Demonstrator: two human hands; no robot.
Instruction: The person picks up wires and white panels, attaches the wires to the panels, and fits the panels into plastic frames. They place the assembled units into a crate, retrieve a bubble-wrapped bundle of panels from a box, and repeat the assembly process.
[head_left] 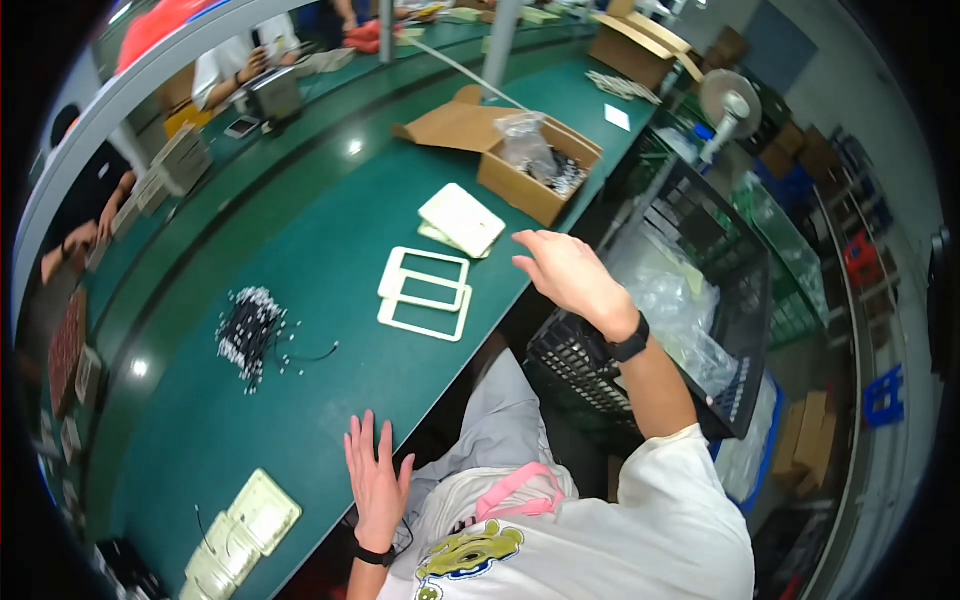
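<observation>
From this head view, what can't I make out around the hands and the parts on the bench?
- Cardboard box contents: clear bag covers them, too small.
- Black crate inside: right hand, forearm and plastic bags hide it.
- Cream plates: cut off by fisheye rim.
- Left hand palm: faces down, hidden.
- Black wire bundle: ends too small.

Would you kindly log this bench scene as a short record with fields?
left hand: open, flat at the table edge, holds nothing
right hand: open, raised near the white frames, holds nothing
plates: stacked beyond the frames
cables: black bundle, left of the frames
box: open cardboard, far right on the table
crate: black, beside the table, clear bags inside
</observation>
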